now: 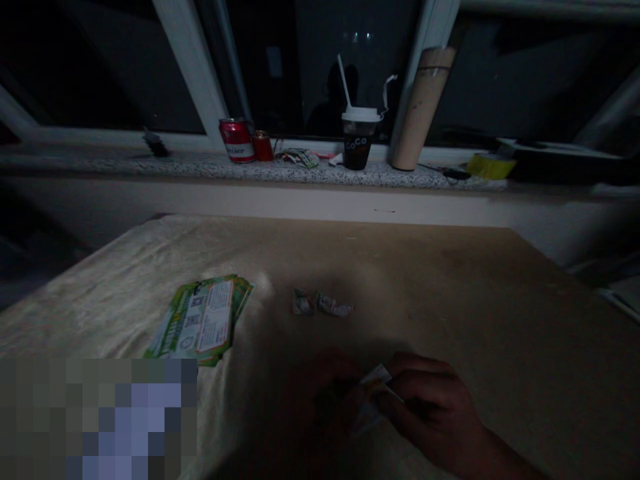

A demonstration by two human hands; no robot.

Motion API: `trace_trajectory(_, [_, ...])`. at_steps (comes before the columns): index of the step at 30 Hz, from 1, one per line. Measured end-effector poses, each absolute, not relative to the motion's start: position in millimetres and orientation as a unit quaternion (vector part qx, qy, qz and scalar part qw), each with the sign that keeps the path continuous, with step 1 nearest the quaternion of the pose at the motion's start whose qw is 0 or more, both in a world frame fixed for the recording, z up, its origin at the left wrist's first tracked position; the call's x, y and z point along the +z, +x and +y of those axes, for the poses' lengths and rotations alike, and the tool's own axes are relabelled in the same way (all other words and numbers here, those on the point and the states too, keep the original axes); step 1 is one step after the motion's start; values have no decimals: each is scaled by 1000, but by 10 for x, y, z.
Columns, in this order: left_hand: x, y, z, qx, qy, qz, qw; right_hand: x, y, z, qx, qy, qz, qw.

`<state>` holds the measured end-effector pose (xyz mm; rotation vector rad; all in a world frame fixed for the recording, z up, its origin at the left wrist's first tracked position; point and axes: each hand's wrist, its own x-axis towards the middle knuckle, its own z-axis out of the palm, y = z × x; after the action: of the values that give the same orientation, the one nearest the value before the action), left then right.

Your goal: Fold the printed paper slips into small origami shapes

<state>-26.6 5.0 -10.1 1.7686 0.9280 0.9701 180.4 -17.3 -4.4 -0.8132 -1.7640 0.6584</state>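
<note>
Low in the middle of the head view, a small piece of printed folded paper (pixel 376 379) is between my hands. My right hand (pixel 440 407) pinches its right side with thumb and fingers. In deep shadow on its other side, my left hand (pixel 327 393) is closed at the left edge of the paper; its fingers show only dimly. Beyond the hands lie a crumpled green-and-white paper piece (pixel 303 302) and a second one (pixel 335 305) right of it. To the left is a fanned stack of green printed flyers (pixel 200 320).
The cloth-covered table (pixel 425 280) reaches the wall below a granite sill (pixel 185 163). On the sill stand a red can (pixel 237 140), a small orange-red container (pixel 263 146), a lidded cup with a straw (pixel 355 143), a tall tan cylinder (pixel 423 110) and a yellow item (pixel 490 167).
</note>
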Motion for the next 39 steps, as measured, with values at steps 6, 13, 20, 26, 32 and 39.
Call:
trace_trajectory(6, [6,-255,5,358,675,453,459,-8,1785,-201,286,-335,-743,504])
trace_trajectory(13, [-84,-210,25,375,746,394,384,-43,1814,-204,268,-348,-761,477])
trace_trajectory(20, [-41,-222,43,377,721,428,394,-69,1843,-203,304,-363,-751,461])
trace_trajectory(26, [-23,-233,46,389,718,381,434,0,1821,-225,296,-359,-769,438])
trace_trajectory(32, [15,-219,67,404,689,376,470,-22,1796,-212,280,-364,-751,474])
trace_trajectory(39, [-14,-212,75,403,667,390,489,-4,1813,-225,255,-368,-747,492])
